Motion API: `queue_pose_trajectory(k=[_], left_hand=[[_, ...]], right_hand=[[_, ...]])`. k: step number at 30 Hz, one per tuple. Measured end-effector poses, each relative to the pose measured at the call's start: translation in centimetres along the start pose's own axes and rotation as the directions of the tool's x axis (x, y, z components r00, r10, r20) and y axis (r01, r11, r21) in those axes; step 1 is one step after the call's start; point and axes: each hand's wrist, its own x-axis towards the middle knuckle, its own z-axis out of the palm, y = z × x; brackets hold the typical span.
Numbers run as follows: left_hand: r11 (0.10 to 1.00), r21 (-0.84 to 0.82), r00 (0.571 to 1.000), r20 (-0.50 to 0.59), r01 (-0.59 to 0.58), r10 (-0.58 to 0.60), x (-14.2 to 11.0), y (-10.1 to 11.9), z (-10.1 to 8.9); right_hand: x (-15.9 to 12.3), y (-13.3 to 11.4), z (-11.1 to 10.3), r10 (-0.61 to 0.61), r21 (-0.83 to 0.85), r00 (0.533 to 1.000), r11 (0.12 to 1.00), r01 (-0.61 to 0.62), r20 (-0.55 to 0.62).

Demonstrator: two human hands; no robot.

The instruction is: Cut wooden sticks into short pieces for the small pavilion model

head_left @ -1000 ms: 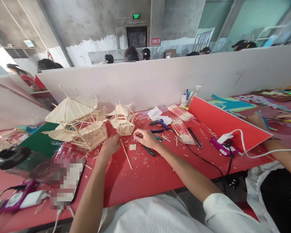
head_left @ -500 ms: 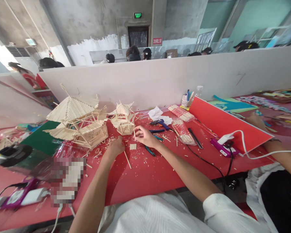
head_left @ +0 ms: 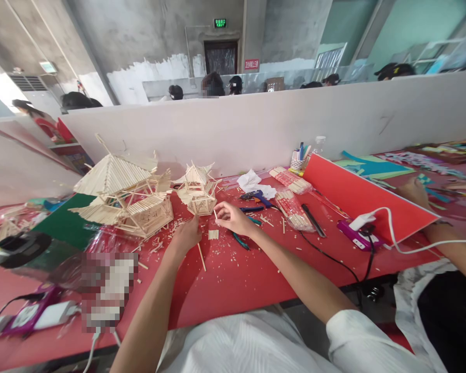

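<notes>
My left hand (head_left: 186,235) is closed on a thin wooden stick (head_left: 202,258), whose lower end points toward me over the red table. Just to its right, my right hand (head_left: 233,218) pinches a short piece of wooden stick (head_left: 215,213) between thumb and fingertips. Between and below the hands lies a small flat panel of short sticks (head_left: 213,234) set side by side. Beyond the hands stands a small pavilion model (head_left: 198,191) built of sticks. A larger stick pavilion (head_left: 126,194) is to the left of it.
Right of my hands lie pliers (head_left: 241,241), a blue glue gun (head_left: 262,198), crumpled tissue (head_left: 250,180) and bagged sticks (head_left: 294,211). A red board (head_left: 361,197) leans at right, near a co-worker's arm (head_left: 456,248). A dark-lidded bottle (head_left: 39,254) lies left. Wood scraps litter the red table (head_left: 241,290).
The stick in my left hand has swung slightly, its lower end shifting left. My left hand has risen very little; the right hand keeps its pinch in nearly the same place.
</notes>
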Motion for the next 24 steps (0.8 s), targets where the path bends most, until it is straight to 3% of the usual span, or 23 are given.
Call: queue_pose_trajectory(k=[4,7,15,20,24], left_hand=[[0.972,-0.124,0.978,0.034,-0.201,0.207,0.3,-0.4,-0.3],[0.943,-0.197,0.954,0.08,-0.269,0.288,0.4,-0.7,-0.3],[0.932,-0.255,0.954,0.087,-0.256,0.286,0.3,-0.4,-0.3],[0.943,-0.217,0.959,0.073,-0.254,0.275,0.2,-0.2,-0.7],[0.917,-0.283,0.956,-0.004,-0.283,0.294,0.0,0.4,-1.6]], right_hand=[[0.2,0.4,0.0,0.016,-0.047,1.0,0.999,-0.017,-0.027],[0.3,0.5,0.0,0.01,-0.081,1.0,0.997,-0.012,-0.026],[0.0,0.2,0.3,0.012,0.014,0.999,1.0,-0.013,0.044],[0.0,0.3,0.1,-0.002,-0.025,0.999,1.0,0.004,0.051],[0.0,0.3,-0.1,0.017,-0.049,0.998,0.999,-0.014,0.063]])
